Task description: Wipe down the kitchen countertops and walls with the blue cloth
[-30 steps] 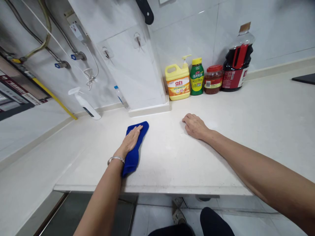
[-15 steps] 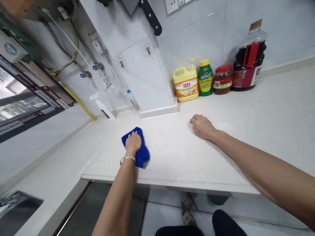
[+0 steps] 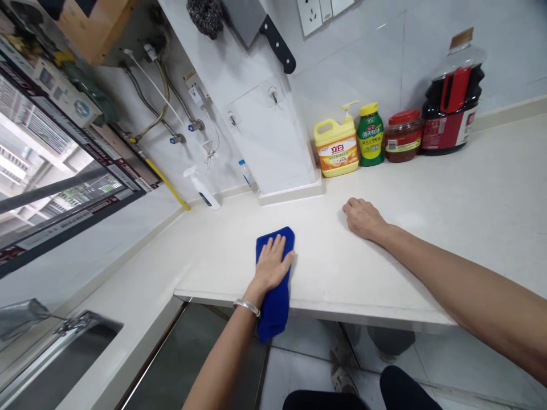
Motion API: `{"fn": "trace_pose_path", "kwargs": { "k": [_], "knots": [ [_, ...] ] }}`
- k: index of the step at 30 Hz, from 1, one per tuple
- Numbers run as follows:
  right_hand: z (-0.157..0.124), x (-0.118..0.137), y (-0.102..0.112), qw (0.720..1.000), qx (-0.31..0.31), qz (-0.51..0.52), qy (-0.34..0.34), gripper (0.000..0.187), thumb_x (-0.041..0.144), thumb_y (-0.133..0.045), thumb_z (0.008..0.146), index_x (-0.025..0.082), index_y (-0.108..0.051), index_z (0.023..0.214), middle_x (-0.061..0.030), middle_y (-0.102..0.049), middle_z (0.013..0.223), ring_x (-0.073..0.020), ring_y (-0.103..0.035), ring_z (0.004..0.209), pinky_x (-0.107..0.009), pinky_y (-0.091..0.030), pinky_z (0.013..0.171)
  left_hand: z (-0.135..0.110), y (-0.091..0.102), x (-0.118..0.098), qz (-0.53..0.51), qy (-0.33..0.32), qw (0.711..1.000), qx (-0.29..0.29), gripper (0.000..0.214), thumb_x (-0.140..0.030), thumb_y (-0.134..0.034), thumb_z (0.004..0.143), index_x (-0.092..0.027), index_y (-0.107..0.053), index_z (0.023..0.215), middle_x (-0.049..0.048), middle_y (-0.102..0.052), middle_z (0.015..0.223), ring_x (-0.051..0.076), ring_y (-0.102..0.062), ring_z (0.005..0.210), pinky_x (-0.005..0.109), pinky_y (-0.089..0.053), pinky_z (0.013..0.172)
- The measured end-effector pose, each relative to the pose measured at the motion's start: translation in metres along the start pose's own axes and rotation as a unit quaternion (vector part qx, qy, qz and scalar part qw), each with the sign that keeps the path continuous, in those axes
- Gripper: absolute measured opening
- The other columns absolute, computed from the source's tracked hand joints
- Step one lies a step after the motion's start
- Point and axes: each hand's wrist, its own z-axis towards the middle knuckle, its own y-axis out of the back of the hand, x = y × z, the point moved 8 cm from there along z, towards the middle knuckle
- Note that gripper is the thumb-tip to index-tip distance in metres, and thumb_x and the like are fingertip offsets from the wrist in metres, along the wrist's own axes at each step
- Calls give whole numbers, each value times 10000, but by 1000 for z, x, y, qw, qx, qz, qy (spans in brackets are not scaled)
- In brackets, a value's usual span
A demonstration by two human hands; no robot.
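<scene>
A blue cloth (image 3: pixel 276 304) lies on the white countertop (image 3: pixel 316 262), its lower end hanging over the front edge. My left hand (image 3: pixel 273 265) presses flat on the cloth with fingers stretched out and thumb apart; a silver bangle circles the wrist. Further right, my right hand (image 3: pixel 363 218) rests on the countertop with its fingers curled in, and nothing shows in it. Behind that hand stand a yellow pump jug (image 3: pixel 337 151) and a green bottle with a yellow cap (image 3: pixel 370 136).
Along the wall stand a red-lidded jar (image 3: pixel 402 136) and a large dark bottle (image 3: pixel 450 108). At the back left are a white spray bottle (image 3: pixel 203 191) and a small clear bottle (image 3: pixel 249 177). A cleaver (image 3: pixel 277 42) hangs above. The sink (image 3: pixel 85 347) is at lower left.
My left hand has slid the cloth toward me and to the right, so its end now hangs past the counter's edge. My right hand stays in place; the view has turned slightly left.
</scene>
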Motion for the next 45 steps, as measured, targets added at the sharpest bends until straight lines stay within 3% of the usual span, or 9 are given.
{"fn": "trace_pose_path", "kwargs": {
  "k": [7,12,20,26,29,33,37,42,45],
  "knots": [
    [2,-2,-2,1000,-3,-10,3,358,124,-422,950,64,-648,1220,-217,-596,1278,-331,-558,1151,-415,-430,934,-28,-21,-89,-17,-161,985,64,801,-610,-399,971,-198,-200,1629,9,-101,1724,209,-3,1614,452,-25,1352],
    [3,-4,-3,1000,-2,-13,7,359,124,-426,951,74,-643,1232,-202,-598,1298,-327,-565,1165,-403,-430,945,-32,-22,-115,-42,-217,971,92,783,-603,-431,972,-224,-221,1624,-1,-113,1723,213,-14,1616,475,-39,1355],
    [1,-5,1,1000,4,0,1,374,137,-433,956,79,-640,1262,-209,-587,1330,-329,-550,1175,-408,-430,973,20,-12,-90,-87,-193,976,44,660,-554,-372,992,-240,-382,1572,-28,-266,1691,186,-134,1604,423,-64,1355],
    [3,-6,2,1000,7,13,6,386,132,-428,953,90,-643,1271,-208,-581,1332,-321,-541,1182,-408,-431,981,54,7,-65,-127,-134,982,-46,616,-498,-353,999,-146,-531,1473,65,-418,1627,216,-300,1557,414,-190,1343],
    [2,-4,5,1000,7,18,10,396,119,-414,955,90,-647,1274,-215,-581,1341,-320,-540,1189,-410,-436,984,37,20,-62,-137,-131,979,-76,584,-498,-409,985,-160,-575,1431,89,-502,1569,240,-418,1494,429,-265,1321],
    [1,-3,9,999,2,26,18,396,119,-398,958,66,-653,1256,-224,-582,1322,-327,-538,1181,-417,-438,977,-22,32,-63,-193,-172,962,-88,586,-550,-465,982,-250,-504,1483,68,-525,1545,233,-490,1425,408,-390,1252],
    [2,-4,9,999,4,37,20,404,124,-389,963,70,-650,1267,-222,-577,1323,-319,-528,1182,-410,-426,983,-66,18,-55,-92,-177,977,-81,613,-535,-553,952,-295,-473,1510,113,-468,1512,271,-439,1433,467,-419,1215],
    [2,-4,8,999,7,31,18,408,131,-399,959,57,-642,1279,-223,-569,1335,-326,-527,1194,-415,-432,991,-71,12,-38,-27,-143,977,-154,527,-441,-429,982,-278,-537,1471,138,-578,1293,277,-598,1190,465,-569,930],
    [1,-4,8,999,12,29,20,409,132,-397,964,57,-640,1284,-222,-570,1341,-325,-533,1200,-411,-438,993,-58,27,-20,-141,-99,965,-197,438,-397,-526,945,-285,-660,1347,90,-677,1183,245,-635,1095,411,-536,965]
  ]
}}
